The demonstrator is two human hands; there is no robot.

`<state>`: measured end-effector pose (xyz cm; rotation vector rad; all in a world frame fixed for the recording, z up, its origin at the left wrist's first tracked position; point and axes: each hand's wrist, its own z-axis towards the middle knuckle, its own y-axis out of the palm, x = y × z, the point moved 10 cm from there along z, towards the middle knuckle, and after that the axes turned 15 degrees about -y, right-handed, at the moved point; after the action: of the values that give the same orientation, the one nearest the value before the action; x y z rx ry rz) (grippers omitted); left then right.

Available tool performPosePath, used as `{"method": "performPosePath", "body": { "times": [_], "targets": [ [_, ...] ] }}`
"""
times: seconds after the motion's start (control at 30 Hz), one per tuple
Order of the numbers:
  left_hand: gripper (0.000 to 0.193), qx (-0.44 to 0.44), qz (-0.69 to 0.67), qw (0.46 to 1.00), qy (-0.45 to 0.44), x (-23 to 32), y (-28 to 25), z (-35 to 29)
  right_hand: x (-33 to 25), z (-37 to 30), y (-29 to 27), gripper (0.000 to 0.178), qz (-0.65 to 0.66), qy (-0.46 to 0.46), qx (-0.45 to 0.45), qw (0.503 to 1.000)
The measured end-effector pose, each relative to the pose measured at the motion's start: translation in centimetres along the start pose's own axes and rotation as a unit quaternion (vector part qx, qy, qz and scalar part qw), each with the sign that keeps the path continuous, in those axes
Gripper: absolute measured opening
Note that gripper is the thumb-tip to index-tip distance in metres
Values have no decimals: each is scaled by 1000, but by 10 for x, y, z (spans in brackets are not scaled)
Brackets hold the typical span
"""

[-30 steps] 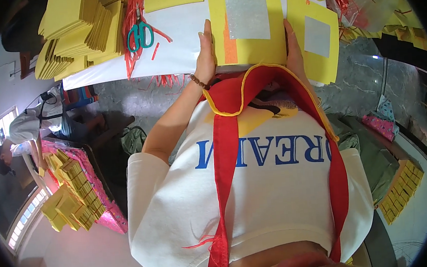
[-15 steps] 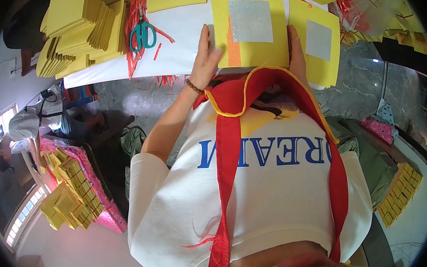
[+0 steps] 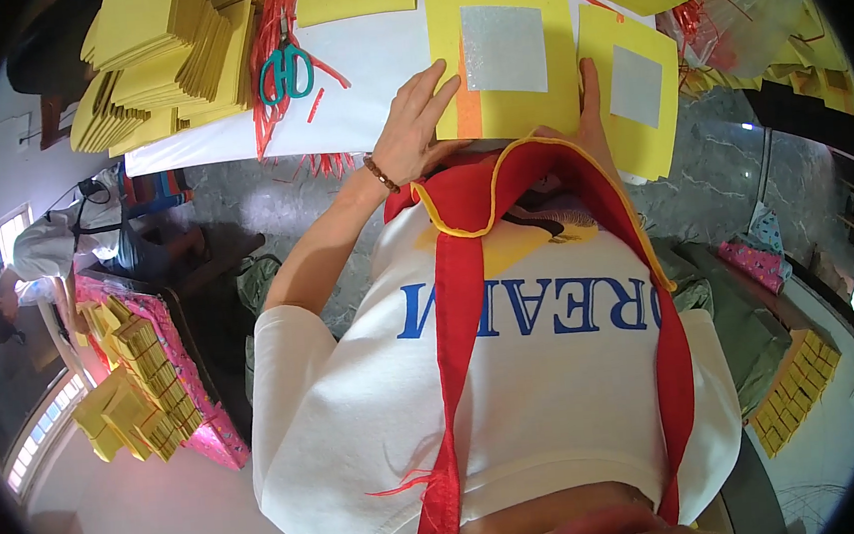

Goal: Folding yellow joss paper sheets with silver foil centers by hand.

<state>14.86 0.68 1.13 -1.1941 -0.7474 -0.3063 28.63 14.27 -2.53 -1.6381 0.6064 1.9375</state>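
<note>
A yellow paper piece [image 3: 523, 114] with a silvery square patch and an orange strip lies at the table's near edge, between my hands. It may be the top of a stack; its thickness is hard to make out. My left hand [image 3: 418, 122], a beaded bracelet at its wrist, rests along the left edge with fingers stretched out and tips touching the paper. Along the right edge stands my right hand [image 3: 590, 104], fingers straight, partly hidden by the red apron [image 3: 457, 199]. Just right of it is a similar yellow piece [image 3: 667, 97] with a grey patch.
Teal-handled scissors [image 3: 285, 74] lie on red plastic strips [image 3: 268, 124] at the left of the white table [image 3: 364, 101]. Stacked yellow paper pieces [image 3: 153, 33] stand beyond. A clear plastic bag [image 3: 729, 27] is at right. Another person [image 3: 49, 242] works left beside yellow bundles [image 3: 149, 364].
My left hand has drawn slightly nearer, its fingers now leaning onto the paper's left edge. The patched paper and my right hand sit a little lower in view.
</note>
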Motion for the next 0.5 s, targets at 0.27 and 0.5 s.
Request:
{"method": "performPosePath", "body": {
  "times": [0.27, 0.5],
  "targets": [
    [79, 13, 66, 998, 7, 18, -13, 5, -19, 7, -13, 87, -173, -91, -38, 980],
    [64, -4, 171, 983, 72, 42, -6, 4, -47, 0, 4, 70, -343, -201, -103, 912]
  ]
}}
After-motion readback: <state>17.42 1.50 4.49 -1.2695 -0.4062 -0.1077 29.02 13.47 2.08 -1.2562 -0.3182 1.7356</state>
